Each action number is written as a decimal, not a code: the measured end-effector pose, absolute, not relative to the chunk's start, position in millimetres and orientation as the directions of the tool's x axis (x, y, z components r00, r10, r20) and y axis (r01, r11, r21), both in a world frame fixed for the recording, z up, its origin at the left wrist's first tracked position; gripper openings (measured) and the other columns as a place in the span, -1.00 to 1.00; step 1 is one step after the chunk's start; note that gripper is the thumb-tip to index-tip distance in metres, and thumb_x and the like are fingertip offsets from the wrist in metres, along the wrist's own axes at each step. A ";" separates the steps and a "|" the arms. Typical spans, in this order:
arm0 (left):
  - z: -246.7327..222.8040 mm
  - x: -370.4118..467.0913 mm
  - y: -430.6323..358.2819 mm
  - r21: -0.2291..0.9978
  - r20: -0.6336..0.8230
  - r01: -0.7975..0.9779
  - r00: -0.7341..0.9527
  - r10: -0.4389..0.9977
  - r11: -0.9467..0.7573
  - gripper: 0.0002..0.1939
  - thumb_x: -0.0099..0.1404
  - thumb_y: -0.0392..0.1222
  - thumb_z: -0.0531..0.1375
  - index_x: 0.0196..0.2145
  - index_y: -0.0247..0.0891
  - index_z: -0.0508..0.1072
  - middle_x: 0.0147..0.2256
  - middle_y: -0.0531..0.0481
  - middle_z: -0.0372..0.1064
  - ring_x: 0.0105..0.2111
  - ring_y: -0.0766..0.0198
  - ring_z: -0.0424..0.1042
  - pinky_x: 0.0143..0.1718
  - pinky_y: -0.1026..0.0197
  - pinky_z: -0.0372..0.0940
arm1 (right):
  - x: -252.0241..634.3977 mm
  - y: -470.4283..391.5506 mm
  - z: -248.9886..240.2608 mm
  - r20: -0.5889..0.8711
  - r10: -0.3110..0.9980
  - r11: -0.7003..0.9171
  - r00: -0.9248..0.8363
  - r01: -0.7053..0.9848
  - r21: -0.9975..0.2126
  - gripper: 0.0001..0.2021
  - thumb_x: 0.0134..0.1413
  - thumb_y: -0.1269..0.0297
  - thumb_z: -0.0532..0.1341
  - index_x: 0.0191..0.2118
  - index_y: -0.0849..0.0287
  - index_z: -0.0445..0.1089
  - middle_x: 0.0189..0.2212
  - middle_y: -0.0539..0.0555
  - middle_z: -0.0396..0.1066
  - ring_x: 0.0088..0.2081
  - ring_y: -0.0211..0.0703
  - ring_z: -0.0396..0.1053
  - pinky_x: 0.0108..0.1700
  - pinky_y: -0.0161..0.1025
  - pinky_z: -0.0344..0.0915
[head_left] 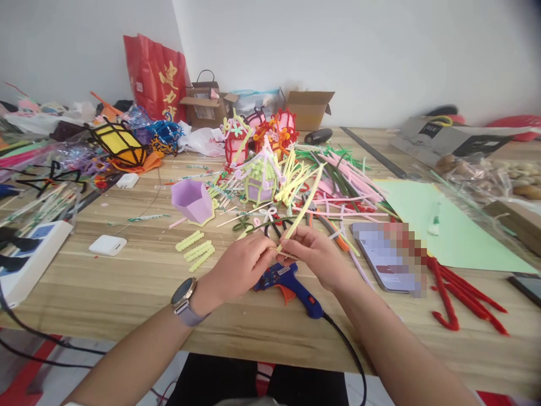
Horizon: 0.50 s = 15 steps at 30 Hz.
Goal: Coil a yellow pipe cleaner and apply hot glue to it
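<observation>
Glue gun [298,286] lies near tabletop [139,287] front edge, between power strip [40,256] and phone [378,254]. Cartons [313,111] stand at the back edge

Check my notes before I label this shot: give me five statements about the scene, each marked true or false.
1. The right hand holds the glue gun. False: the glue gun lies on the table, and the right hand holds a yellow stem.
2. The watch is on the left wrist. True.
3. The red bag lies flat on the floor. False: it stands upright near the wall.
4. The purple cup is left of the phone. True.
5. The paper sheet is black. False: it is light green.
</observation>
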<state>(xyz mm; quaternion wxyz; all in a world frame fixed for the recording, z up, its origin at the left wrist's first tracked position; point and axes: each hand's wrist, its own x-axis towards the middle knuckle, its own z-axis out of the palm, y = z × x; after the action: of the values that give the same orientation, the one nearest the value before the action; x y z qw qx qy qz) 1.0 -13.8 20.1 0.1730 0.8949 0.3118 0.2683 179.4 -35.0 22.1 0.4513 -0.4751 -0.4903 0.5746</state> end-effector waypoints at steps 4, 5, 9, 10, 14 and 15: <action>20.7 0.8 -13.2 0.548 0.315 0.460 0.660 0.682 -0.699 -0.83 0.37 -0.30 0.02 -0.35 -0.26 0.37 -0.38 0.03 0.41 -0.36 0.28 0.37 -0.31 0.26 0.20 | 182.4 -33.9 20.1 -0.096 0.982 -0.097 -0.164 0.004 -0.995 -0.80 -0.10 0.18 0.32 -0.42 0.17 0.36 -0.52 -0.06 0.42 -0.45 -0.26 0.44 -0.38 -0.31 0.35; 20.5 0.6 -12.9 0.563 0.320 0.450 0.655 0.685 -0.693 -0.85 0.35 -0.32 0.03 -0.33 -0.26 0.38 -0.37 0.03 0.42 -0.35 0.28 0.38 -0.30 0.26 0.21 | 182.5 -34.0 19.5 -0.066 0.983 -0.062 -0.171 0.029 -0.998 -0.83 -0.08 0.20 0.30 -0.41 0.17 0.36 -0.52 -0.05 0.42 -0.46 -0.27 0.42 -0.39 -0.32 0.33; 19.6 -1.0 -11.2 0.621 0.321 0.428 0.626 0.711 -0.657 -0.87 0.31 -0.32 0.06 -0.29 -0.25 0.40 -0.32 0.02 0.45 -0.32 0.28 0.40 -0.28 0.26 0.22 | 181.7 -34.1 16.7 0.108 0.978 0.129 -0.176 0.112 -0.985 -0.90 -0.04 0.27 0.24 -0.42 0.16 0.34 -0.51 -0.03 0.40 -0.47 -0.28 0.35 -0.42 -0.32 0.27; 19.7 -1.6 -10.7 0.638 0.298 0.433 0.624 0.722 -0.637 -0.88 0.31 -0.29 0.08 -0.27 -0.25 0.42 -0.32 0.02 0.45 -0.33 0.28 0.40 -0.29 0.26 0.22 | 181.6 -34.1 16.0 0.138 0.974 0.162 -0.178 0.130 -0.978 -0.91 -0.04 0.27 0.23 -0.42 0.16 0.34 -0.51 -0.03 0.39 -0.47 -0.27 0.35 -0.42 -0.32 0.26; 22.4 -4.3 -8.3 0.725 0.158 0.444 0.637 0.754 -0.527 -0.73 0.27 -0.06 0.19 -0.13 -0.23 0.43 -0.36 0.05 0.44 -0.42 0.30 0.38 -0.40 0.29 0.20 | 182.4 -34.7 15.0 0.195 0.966 0.232 -0.171 0.232 -0.945 -0.92 -0.02 0.27 0.20 -0.42 0.16 0.32 -0.55 -0.04 0.34 -0.51 -0.26 0.32 -0.48 -0.32 0.23; 23.4 -5.0 -7.5 0.740 0.126 0.447 0.643 0.756 -0.503 -0.69 0.26 0.00 0.19 -0.13 -0.23 0.43 -0.39 0.06 0.44 -0.45 0.31 0.36 -0.44 0.30 0.18 | 182.6 -35.0 15.4 0.213 0.962 0.252 -0.168 0.262 -0.931 -0.92 -0.01 0.28 0.20 -0.42 0.16 0.32 -0.56 -0.04 0.33 -0.52 -0.27 0.31 -0.49 -0.32 0.22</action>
<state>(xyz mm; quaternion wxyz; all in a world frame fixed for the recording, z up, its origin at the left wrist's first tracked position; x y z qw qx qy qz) -5.0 -7.5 23.4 0.3458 0.8377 0.3588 0.2235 182.6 -35.0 15.4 0.4443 -0.4675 -0.6548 0.3940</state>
